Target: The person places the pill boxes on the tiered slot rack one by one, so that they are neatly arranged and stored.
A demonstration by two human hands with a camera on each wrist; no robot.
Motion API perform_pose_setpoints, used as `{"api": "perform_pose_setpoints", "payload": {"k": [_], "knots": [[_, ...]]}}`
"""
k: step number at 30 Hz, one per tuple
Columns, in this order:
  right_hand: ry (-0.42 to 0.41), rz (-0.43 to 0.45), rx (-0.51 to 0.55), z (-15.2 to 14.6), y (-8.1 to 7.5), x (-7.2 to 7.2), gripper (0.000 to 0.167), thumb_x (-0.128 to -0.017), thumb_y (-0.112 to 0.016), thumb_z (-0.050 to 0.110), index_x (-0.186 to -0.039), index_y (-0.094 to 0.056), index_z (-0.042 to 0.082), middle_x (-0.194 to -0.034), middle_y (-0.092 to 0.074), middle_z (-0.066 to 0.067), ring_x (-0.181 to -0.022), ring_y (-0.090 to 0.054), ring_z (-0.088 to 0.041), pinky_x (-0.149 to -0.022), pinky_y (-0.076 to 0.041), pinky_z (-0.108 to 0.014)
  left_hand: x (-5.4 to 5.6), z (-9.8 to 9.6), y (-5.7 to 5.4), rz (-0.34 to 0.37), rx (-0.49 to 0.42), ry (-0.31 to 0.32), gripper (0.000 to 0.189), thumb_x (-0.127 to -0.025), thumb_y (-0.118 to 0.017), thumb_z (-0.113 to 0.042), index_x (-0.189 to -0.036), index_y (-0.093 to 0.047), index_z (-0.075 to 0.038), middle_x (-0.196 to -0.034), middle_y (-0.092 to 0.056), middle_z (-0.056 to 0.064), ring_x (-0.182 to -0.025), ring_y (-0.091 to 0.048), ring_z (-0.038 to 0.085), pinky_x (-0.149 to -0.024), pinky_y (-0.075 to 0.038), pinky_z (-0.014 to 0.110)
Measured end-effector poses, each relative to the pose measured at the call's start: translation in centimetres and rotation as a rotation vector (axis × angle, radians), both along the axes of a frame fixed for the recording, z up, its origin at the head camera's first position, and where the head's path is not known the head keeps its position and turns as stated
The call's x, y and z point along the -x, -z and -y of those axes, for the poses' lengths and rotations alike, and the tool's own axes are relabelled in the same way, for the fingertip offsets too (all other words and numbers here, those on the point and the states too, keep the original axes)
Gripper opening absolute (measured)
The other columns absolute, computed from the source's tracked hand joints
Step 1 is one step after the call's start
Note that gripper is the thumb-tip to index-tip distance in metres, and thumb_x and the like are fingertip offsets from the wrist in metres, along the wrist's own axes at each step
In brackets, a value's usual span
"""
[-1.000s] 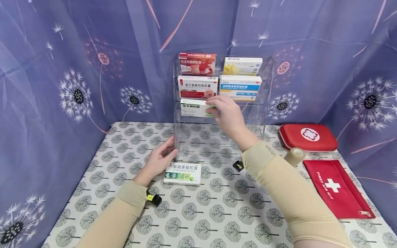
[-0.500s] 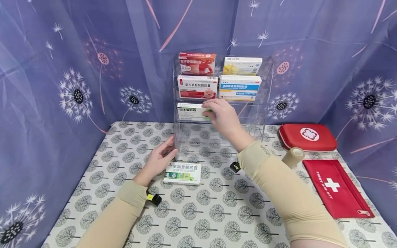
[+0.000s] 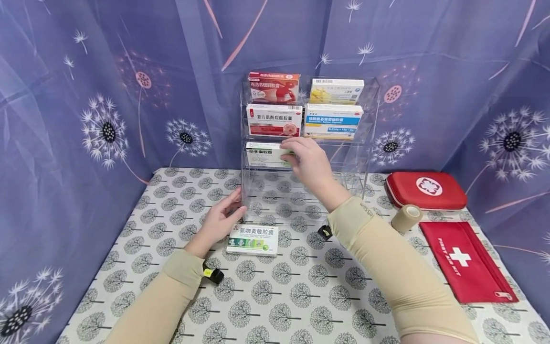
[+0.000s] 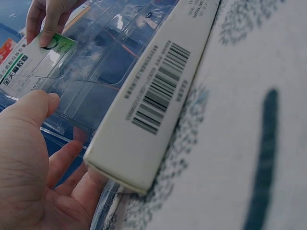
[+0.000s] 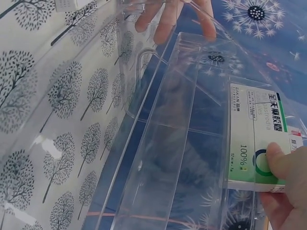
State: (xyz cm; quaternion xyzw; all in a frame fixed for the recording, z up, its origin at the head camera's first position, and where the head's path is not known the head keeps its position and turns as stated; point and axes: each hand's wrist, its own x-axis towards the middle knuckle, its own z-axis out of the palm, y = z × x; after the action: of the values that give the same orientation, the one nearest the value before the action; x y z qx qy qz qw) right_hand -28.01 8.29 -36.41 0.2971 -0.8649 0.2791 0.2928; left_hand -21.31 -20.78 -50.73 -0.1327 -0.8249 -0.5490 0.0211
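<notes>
A clear acrylic display rack (image 3: 275, 193) stands at the back of the table. My right hand (image 3: 310, 160) pinches the right end of a white-and-green capsule box (image 3: 263, 155), which sits in the rack's third tier, on the left. In the right wrist view, the thumb lies on the front of this box (image 5: 254, 139). My left hand (image 3: 219, 220) rests against the rack's lower left side with its fingers extended; some fingertips are hidden in the head view. Just beside that hand, another white-and-green medicine box (image 3: 252, 240) lies flat on the table.
Above are a red box (image 3: 274, 88), a white-and-red box (image 3: 274, 120), a yellow-and-white box (image 3: 336, 91) and a blue-and-white box (image 3: 333, 121). To the right lie a red case (image 3: 427, 191), a tan bandage roll (image 3: 406, 219) and a red first aid pouch (image 3: 468, 263).
My right hand has lowered the capsule box slightly and shifted it left in the third tier; over the last half second it barely moves. The left hand has stayed at the rack's side.
</notes>
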Motion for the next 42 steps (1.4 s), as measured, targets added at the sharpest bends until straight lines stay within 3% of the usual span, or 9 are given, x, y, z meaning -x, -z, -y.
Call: {"api": "perform_pose_setpoints", "payload": {"k": [12, 17, 26, 34, 42], "knots": [[-0.003, -0.051, 0.023, -0.1, 0.3, -0.5, 0.033, -0.096, -0.086, 0.017, -0.125, -0.078, 0.004, -0.137, -0.078, -0.013, -0.129, -0.070, -0.036, -0.124, -0.053, -0.048, 0.0, 0.0, -0.1, -0.001, 0.007, 0.003, 0.071, -0.107, -0.074, -0.029, -0.170, -0.042, -0.031, -0.164, -0.059, 0.014, -0.140, -0.068, 0.036, -0.117, -0.059, 0.042], [-0.007, -0.085, 0.039, -0.3, 0.4, -1.7, 0.033, -0.095, -0.087, 0.019, -0.124, -0.079, 0.004, -0.134, -0.078, -0.013, -0.130, -0.069, -0.037, -0.125, -0.052, -0.049, 0.0, 0.0, 0.0, -0.002, 0.005, 0.005, 0.071, -0.107, -0.074, -0.029, -0.170, -0.042, -0.030, -0.165, -0.058, 0.014, -0.140, -0.068, 0.036, -0.117, -0.059, 0.040], [-0.120, -0.127, 0.027, -0.1, 2.2, -4.6, 0.045, -0.093, -0.089, 0.022, -0.130, -0.075, 0.000, -0.134, -0.077, -0.019, -0.126, -0.072, -0.036, -0.118, -0.060, -0.047, -0.1, 0.0, -0.1, 0.010, 0.004, 0.004, 0.070, -0.107, -0.074, -0.030, -0.169, -0.042, -0.033, -0.163, -0.060, 0.013, -0.140, -0.068, 0.035, -0.117, -0.059, 0.040], [-0.192, -0.037, -0.014, 0.5, 4.5, -6.8, 0.059, -0.091, -0.091, 0.028, -0.139, -0.070, 0.001, -0.141, -0.074, -0.017, -0.131, -0.072, -0.035, -0.121, -0.058, -0.047, 0.0, 0.0, -0.1, -0.010, -0.006, 0.014, 0.070, -0.107, -0.074, -0.027, -0.170, -0.043, -0.030, -0.163, -0.060, 0.014, -0.141, -0.068, 0.036, -0.119, -0.057, 0.041], [-0.212, 0.167, -0.092, 0.9, 6.7, -8.8, 0.063, -0.097, -0.085, 0.038, -0.148, -0.065, 0.007, -0.146, -0.071, -0.012, -0.134, -0.071, -0.030, -0.120, -0.059, -0.042, 0.0, -0.1, -0.3, -0.025, 0.002, 0.012, 0.070, -0.108, -0.073, -0.022, -0.170, -0.042, -0.023, -0.162, -0.060, 0.017, -0.140, -0.068, 0.039, -0.119, -0.057, 0.044]]}}
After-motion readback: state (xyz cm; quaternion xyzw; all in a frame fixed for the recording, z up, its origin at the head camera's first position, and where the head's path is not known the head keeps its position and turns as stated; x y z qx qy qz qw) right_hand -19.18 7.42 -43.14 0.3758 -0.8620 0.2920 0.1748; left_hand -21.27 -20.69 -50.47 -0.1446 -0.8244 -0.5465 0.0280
